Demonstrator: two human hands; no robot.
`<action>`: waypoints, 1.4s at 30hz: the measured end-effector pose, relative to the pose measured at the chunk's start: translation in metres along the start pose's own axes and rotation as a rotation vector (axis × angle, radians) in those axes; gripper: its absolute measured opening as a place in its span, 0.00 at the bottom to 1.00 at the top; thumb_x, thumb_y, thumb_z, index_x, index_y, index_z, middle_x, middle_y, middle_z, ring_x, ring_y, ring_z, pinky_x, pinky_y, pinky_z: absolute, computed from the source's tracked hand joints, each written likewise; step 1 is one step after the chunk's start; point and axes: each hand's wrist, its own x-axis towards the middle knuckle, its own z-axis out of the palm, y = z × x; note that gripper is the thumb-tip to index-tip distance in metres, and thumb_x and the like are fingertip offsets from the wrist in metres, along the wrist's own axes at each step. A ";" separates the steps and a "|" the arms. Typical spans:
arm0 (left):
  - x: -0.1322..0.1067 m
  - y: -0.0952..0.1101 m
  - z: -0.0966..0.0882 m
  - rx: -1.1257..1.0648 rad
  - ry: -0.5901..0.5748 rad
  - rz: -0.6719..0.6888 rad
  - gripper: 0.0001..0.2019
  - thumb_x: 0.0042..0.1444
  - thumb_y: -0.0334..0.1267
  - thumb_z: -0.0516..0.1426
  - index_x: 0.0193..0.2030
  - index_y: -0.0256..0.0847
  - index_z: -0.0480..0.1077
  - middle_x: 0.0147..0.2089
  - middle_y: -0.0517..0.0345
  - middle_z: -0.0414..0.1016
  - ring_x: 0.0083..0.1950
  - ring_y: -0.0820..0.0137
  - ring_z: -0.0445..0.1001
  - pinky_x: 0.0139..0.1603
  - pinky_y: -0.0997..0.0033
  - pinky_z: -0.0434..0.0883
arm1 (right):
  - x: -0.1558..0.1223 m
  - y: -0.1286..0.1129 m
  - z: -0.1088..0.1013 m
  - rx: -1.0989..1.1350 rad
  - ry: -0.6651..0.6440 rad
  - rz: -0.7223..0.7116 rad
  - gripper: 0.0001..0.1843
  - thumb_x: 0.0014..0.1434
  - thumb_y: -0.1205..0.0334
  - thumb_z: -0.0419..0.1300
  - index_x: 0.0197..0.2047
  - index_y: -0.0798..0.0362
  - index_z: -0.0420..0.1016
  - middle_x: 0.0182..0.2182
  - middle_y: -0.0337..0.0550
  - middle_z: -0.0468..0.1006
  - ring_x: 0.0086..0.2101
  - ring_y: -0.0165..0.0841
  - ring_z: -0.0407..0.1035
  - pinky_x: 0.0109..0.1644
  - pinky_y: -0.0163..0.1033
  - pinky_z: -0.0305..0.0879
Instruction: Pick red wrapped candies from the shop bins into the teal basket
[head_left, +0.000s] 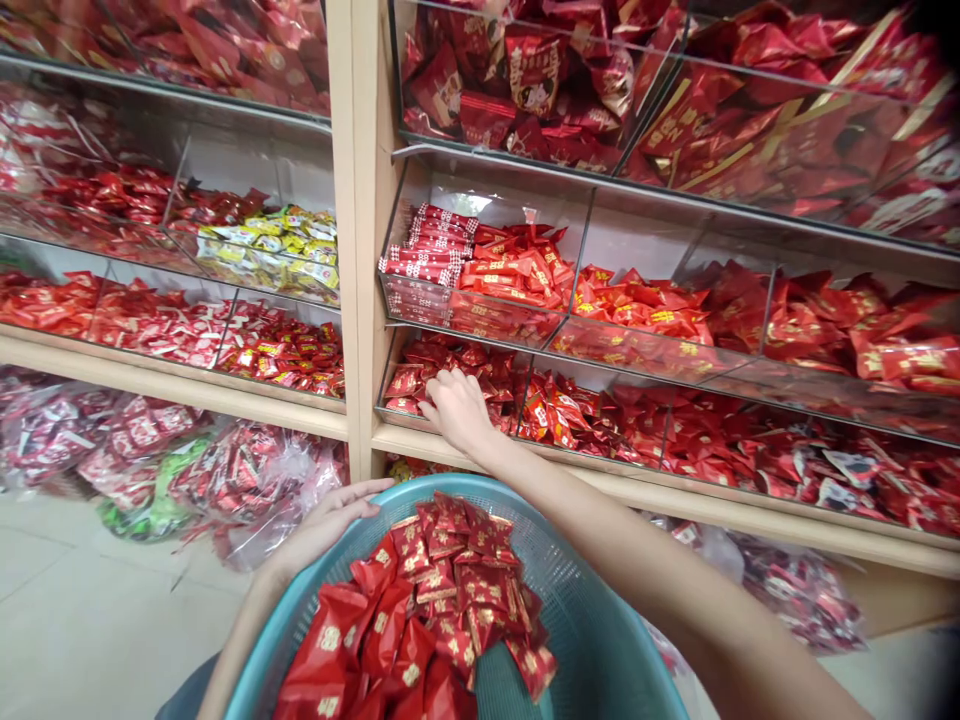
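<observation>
Right hand (457,408): near the centre of the frame, reaching over the front wall of the lower bin (405,417), knuckles up, fingers bent down toward the red packets (409,380) there. Whether a packet is between the fingertips cannot be told; the hand itself hides them.

Left hand (337,515): left of centre, laid along the rim of the basket (581,645), fingers together and fairly straight. Whether the thumb clasps the rim is not visible.

Basket: bottom centre of the frame, close below the bin. Small packets (439,580) lie in its middle, larger packets (330,640) toward its lower left; the right side shows bare wall.

Shelving: the post (358,250) stands just left of the bin, the divider (523,395) to its right. A filled upper bin (510,315) sits directly above, so headroom appears limited.

Recommended handling: keep the wrist low and clear of the upper bin; gather packets with the fingertips rather than pressing into the pile; clear the front wall fully on withdrawal. The left hand should keep the rim level, since the load appears heavier on the left. Judged risks: a snagged wrapper, a packet dropped between bin and basket.
</observation>
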 end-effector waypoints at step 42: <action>0.004 -0.007 -0.004 0.099 -0.050 0.057 0.23 0.45 0.37 0.56 0.50 0.37 0.70 0.52 0.54 0.73 0.52 0.60 0.69 0.54 0.66 0.63 | -0.087 -0.016 -0.003 0.311 -0.095 -0.659 0.11 0.64 0.62 0.45 0.37 0.54 0.67 0.38 0.43 0.70 0.39 0.31 0.59 0.43 0.37 0.52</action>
